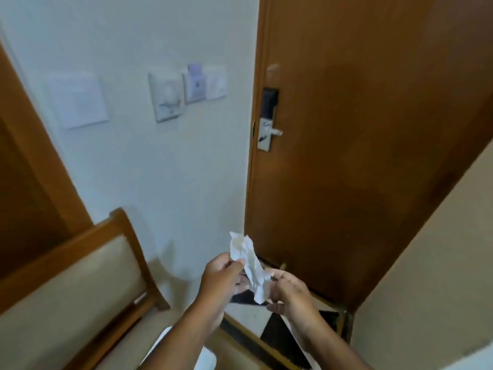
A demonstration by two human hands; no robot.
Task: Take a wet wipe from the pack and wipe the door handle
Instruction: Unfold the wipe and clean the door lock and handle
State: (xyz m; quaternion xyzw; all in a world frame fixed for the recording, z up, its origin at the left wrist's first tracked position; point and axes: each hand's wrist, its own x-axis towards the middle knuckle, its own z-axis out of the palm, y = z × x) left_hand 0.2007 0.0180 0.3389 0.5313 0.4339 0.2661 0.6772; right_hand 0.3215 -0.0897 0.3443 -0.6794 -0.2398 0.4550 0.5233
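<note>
A crumpled white wet wipe [249, 265] is stretched between both hands low in the head view. My left hand [220, 279] pinches its upper end and my right hand [289, 291] pinches its lower end. The silver lever door handle [272, 130] sits on a metal plate on the brown wooden door [373, 129], well above and beyond the hands, with a black lock unit above it. A white object [205, 361] at the bottom edge, partly hidden by my left forearm, may be the pack; I cannot tell.
A wooden chair with a beige cushion [80, 284] stands at the lower left against the white wall. Several switch plates [186, 89] are on the wall left of the door. A beige wall [440, 263] closes in on the right. The floor is black-and-white tile.
</note>
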